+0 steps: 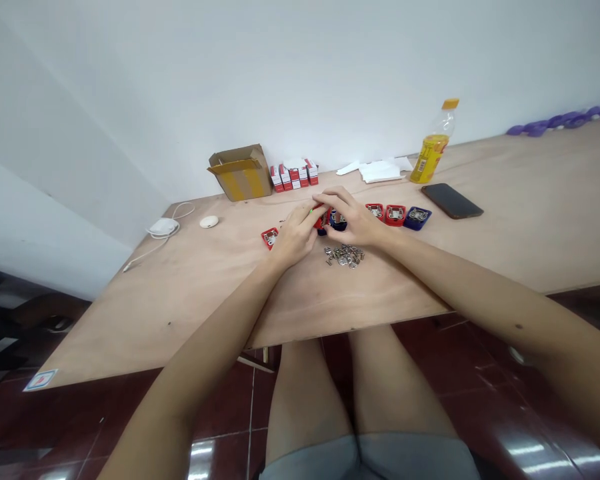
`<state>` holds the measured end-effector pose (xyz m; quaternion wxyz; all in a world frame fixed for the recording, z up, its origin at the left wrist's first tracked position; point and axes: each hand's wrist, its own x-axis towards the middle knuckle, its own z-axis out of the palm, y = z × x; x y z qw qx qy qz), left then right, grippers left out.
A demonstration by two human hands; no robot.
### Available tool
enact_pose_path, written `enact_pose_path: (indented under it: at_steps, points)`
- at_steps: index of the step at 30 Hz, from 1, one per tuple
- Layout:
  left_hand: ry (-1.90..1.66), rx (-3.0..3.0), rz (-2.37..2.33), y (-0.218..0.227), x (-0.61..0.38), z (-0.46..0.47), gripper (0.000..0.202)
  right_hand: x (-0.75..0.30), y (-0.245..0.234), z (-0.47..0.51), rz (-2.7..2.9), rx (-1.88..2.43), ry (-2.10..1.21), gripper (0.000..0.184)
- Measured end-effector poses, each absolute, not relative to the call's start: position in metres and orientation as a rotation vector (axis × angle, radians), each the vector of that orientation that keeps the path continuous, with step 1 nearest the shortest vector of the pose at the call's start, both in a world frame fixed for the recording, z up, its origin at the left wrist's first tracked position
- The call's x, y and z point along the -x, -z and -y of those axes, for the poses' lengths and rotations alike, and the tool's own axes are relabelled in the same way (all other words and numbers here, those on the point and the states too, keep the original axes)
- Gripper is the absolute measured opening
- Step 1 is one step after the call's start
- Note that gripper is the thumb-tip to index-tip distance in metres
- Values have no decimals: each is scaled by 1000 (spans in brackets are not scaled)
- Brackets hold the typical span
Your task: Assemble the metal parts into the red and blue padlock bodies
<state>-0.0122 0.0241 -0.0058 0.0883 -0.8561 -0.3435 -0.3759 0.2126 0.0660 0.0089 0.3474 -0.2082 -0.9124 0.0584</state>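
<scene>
My left hand [294, 235] and my right hand [349, 217] meet over the middle of the wooden table [180, 293], fingers curled together round a small red piece [323, 221] and a dark blue piece [337, 221] held between them. A thin green-tipped object pokes out by my left fingers. Just in front of my hands lies a small pile of metal fittings [345, 255]. A red part [269, 237] with a metal insert lies left of my left hand. To the right sit two red parts [386, 213] and a blue part [417, 217] in a row.
A black phone [451, 201] lies right of the row, with a yellow drink bottle [433, 150] and white papers [380, 171] behind it. An open cardboard box [241, 173] and small red-white boxes [295, 176] stand at the wall. A white charger with cable [163, 228] lies left.
</scene>
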Motion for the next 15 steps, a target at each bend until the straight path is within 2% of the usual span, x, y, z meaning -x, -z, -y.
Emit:
enact_pose_path:
  at_steps: [7, 15]
  points:
    - [1212, 2591, 904, 9, 12, -25, 66, -211, -6, -72, 2198, 360, -278, 71]
    - [1417, 2574, 1007, 11, 13, -27, 67, -216, -3, -79, 2236, 299, -349, 77]
